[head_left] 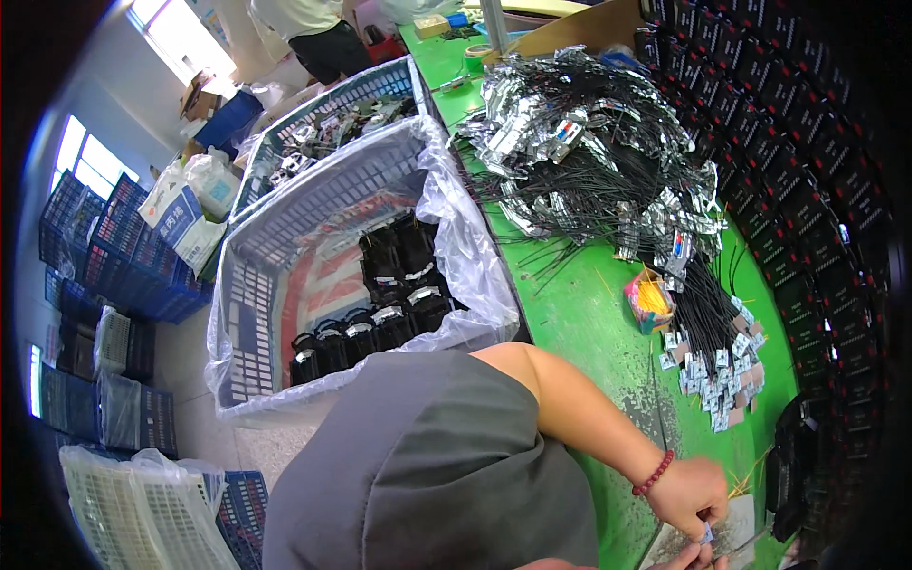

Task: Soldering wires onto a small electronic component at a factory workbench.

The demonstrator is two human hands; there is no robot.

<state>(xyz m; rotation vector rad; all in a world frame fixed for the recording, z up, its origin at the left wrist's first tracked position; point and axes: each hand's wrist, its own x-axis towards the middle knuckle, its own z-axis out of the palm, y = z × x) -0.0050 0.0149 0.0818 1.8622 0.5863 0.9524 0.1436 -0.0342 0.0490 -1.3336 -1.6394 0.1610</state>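
My left hand point(695, 496), with a dark red beaded bracelet at its wrist, is over the green table's near right part. Its thumb and fingers pinch a small pale blue-and-white piece point(707, 534). Just below, the fingertips of my right hand point(692, 559) show at the lower edge, closed together close to that piece; what they hold is hidden. Both hands are over a light grey board point(661, 545). Thin yellow strips point(744, 478) lie beside my left hand. Farther off, a bundle of black cables point(701, 313) ends in several small pale blue-and-white tabs point(722, 385).
A large heap of black cables with silvery ends point(589, 142) covers the far green table point(594, 380). A small box of yellow strips point(650, 300) stands nearer. Stacked black boxes point(798, 190) line the right. At left, a plastic-lined crate point(249, 318) holds black units; another person point(318, 38) stands behind.
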